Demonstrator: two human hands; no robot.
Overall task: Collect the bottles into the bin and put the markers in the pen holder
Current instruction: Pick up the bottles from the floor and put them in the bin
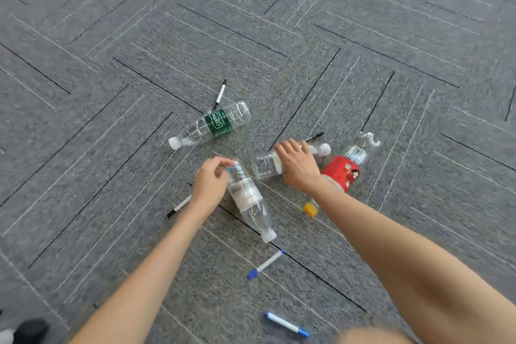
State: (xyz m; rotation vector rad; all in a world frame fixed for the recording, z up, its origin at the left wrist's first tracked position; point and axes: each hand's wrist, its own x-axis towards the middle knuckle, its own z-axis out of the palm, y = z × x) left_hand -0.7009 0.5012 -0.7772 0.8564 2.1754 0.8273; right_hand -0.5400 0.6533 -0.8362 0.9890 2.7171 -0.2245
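Several plastic bottles lie on the grey carpet. My left hand [211, 180] grips the base of a clear bottle with a white label [249, 198], whose white cap points toward me. My right hand [296, 165] curls over a second clear bottle [265, 165] lying on its side, cap to the right. A green-labelled bottle [212, 126] lies beyond them. A red-labelled bottle [344, 170] sits right of my right hand. Two blue-capped markers [266, 264] [287, 324] lie nearer me. Black markers lie at the far middle [220, 93], by my left wrist [178, 207] and behind my right hand [314, 137].
A yellow cap [310, 209] of a bottle shows under my right forearm. A dark shoe tip [30, 331] is at the bottom left corner. Grey carpet tiles [111, 36] stretch all around. No bin or pen holder is in view.
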